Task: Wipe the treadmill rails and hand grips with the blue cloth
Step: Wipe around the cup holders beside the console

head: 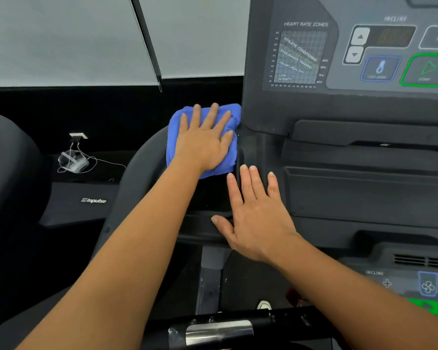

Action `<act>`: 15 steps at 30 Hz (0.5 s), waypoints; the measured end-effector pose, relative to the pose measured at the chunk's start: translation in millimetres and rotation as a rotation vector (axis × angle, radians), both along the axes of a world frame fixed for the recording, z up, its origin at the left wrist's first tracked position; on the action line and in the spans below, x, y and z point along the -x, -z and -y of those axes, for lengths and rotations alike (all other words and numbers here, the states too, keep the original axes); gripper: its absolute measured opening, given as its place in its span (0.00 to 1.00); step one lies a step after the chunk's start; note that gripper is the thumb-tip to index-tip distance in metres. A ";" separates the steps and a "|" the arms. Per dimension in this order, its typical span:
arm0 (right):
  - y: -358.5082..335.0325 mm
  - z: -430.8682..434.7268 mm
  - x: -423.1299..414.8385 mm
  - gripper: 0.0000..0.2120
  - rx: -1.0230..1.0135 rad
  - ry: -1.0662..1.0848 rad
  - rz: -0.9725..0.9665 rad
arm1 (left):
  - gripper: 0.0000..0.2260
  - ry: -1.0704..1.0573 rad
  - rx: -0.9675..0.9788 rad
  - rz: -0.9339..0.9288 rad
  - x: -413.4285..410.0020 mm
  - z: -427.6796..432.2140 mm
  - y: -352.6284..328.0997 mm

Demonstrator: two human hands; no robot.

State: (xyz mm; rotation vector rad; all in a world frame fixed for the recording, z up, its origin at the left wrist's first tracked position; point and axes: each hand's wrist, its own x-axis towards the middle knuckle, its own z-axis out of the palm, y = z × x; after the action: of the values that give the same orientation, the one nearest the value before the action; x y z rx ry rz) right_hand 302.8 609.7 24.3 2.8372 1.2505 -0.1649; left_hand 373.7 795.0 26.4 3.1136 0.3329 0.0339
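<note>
Left hand (202,145) flat, fingers straight, pressing the blue cloth (173,137) onto the top of the left rail (137,173), right where the rail meets the console (339,198) edge. Right hand (258,218) also released, palm resting on the console just beside, holding nothing. Risk: the cloth is pinned, not gripped, so on the curved rail it may slide off the outer side. A stray reach could hit the start button (426,69). The front hand grip (219,332) could get skipped.
</note>
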 end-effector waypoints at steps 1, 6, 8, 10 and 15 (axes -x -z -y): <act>0.8 0.2 0.1 0.38 -0.004 -0.002 0.002 | 0.23 0.084 0.004 -0.001 4.9 -0.7 0.7; 0.9 -0.3 0.0 0.39 -0.026 0.006 -0.002 | 0.21 0.111 0.109 -0.024 19.7 -18.6 1.5; -0.5 0.0 -0.1 0.39 -0.021 0.008 -0.003 | 0.23 -0.008 0.036 0.011 9.7 -8.9 4.7; -1.4 0.4 -0.2 0.38 -0.013 0.007 -0.005 | 0.23 -0.038 0.010 0.028 -1.8 4.5 4.2; -1.7 -0.8 -0.4 0.38 0.009 0.001 0.004 | 0.23 0.331 0.194 -0.042 2.3 0.7 -0.8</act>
State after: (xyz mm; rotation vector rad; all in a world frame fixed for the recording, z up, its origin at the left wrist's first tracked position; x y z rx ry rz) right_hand 303.2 610.6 26.0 2.8289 1.2442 -0.1643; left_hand 371.3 794.3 27.1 2.9352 -0.1720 -0.0626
